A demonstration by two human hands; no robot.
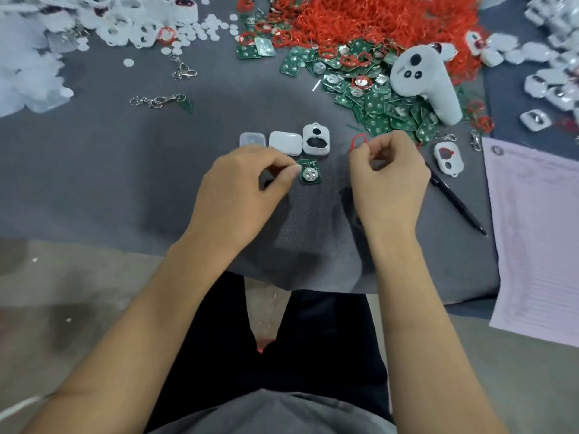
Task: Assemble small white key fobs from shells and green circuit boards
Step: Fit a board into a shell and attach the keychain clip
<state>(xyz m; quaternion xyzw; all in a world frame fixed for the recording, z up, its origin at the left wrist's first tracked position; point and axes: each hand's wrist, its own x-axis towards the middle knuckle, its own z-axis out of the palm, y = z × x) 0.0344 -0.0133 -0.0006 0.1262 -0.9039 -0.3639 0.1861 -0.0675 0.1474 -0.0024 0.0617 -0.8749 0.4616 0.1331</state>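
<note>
1. Head view, nearest zone: the left hand (247, 183) hovers over the grey cloth (125, 170), fingers curled with thumb and forefinger tips close together just left of a green circuit board (309, 172); whether they pinch some small part cannot be told. The board lies flat, coin cell up, between the two hands.
2. The right hand (388, 180) pinches a thin red ring (357, 142) that loops up past its fingertips.
3. Step in hand, as judged: parts for one fob are laid out and the red ring is being readied. The next move likely calls for seating ring and board into a shell, aligned with its cut-outs.
4. Just beyond the left hand's fingertips, in a row: a clear insert (250, 140), a plain white shell half (285, 143) and a shell half with button openings (316, 140).
5. Right of the right hand: a black pen (454, 202), a paper sheet (532, 230) and another white shell (448, 159).
6. Farthest: a green board pile (376, 101) under a grey controller (423, 86), a red ring heap (376, 20), white shell heaps (94, 23), and loose key clips (158, 101). Nothing blocks the laid-out parts.
</note>
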